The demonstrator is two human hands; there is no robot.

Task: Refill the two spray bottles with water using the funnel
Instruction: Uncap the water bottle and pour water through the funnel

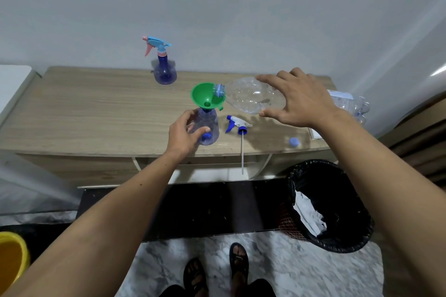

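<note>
Sandalled feet (217,270) on marble floor (277,260); wooden table (96,113) against white wall (217,7).

Water bottle (251,95) tipped into funnel (205,95), spray bottle (207,128) steadied

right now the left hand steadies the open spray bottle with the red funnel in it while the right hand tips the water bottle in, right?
Nearly: the funnel is green, not red, as the head view shows. The rest holds.

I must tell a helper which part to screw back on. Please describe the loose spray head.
On the wooden table, look right of the bottle with the green funnel. The spray head lies flat, white and blue, its tube past the edge.
</note>
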